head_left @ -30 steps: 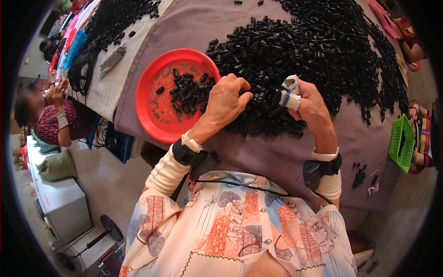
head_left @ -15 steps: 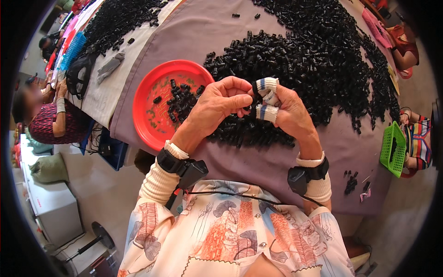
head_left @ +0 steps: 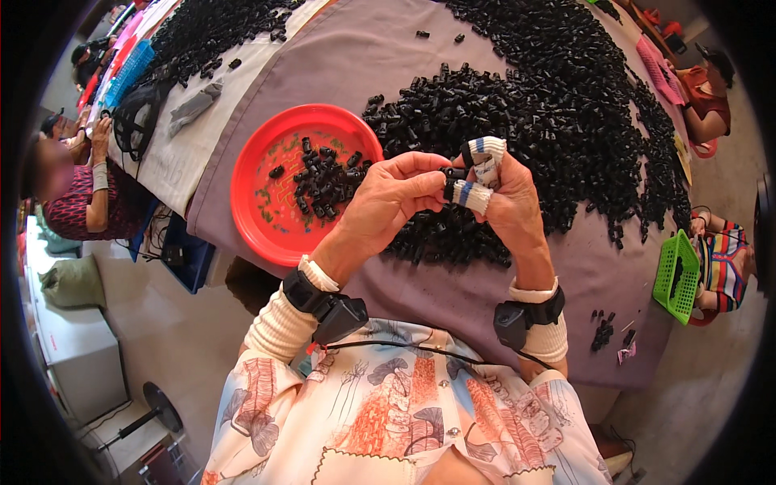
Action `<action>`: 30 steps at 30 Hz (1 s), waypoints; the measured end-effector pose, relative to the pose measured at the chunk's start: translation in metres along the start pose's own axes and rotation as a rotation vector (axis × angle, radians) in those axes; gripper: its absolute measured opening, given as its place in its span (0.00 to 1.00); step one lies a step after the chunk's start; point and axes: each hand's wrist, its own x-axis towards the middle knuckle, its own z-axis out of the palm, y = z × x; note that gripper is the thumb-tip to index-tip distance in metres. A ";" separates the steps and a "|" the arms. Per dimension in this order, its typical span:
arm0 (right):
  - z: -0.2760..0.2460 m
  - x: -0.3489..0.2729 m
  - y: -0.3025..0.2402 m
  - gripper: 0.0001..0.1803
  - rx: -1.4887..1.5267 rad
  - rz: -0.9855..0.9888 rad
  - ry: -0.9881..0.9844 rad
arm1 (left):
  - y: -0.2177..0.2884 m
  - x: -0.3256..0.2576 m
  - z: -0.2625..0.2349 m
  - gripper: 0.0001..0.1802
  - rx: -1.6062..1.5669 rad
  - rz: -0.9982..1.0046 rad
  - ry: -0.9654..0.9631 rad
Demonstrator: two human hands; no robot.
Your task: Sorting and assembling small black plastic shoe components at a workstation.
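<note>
Both hands, left hand point(head_left: 386, 202) and right hand point(head_left: 503, 204), pinched one small black part point(head_left: 453, 173) between fingertips. Judged light, rigid; grip its ends. Red plate point(head_left: 250, 210) lay at nine o'clock.

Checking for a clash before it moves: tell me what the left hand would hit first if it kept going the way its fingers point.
The left hand points rightward at the small black part; right behind it are the right hand's cloth-wrapped fingertips. Depth unclear, but they look nearly touching.

Floral shirt, ribbed cream cuffs, black wrist devices, striped white finger wraps point(head_left: 471, 195).
</note>
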 end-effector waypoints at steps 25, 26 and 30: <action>-0.005 -0.004 -0.003 0.14 -0.156 -0.024 -0.116 | -0.001 -0.004 0.008 0.15 -0.109 0.038 -0.031; -0.005 -0.004 -0.003 0.14 -0.147 -0.004 -0.134 | -0.002 -0.004 0.007 0.15 -0.118 0.023 -0.030; -0.005 -0.002 -0.001 0.15 -0.196 0.011 -0.154 | -0.005 -0.004 0.008 0.14 -0.181 0.001 -0.017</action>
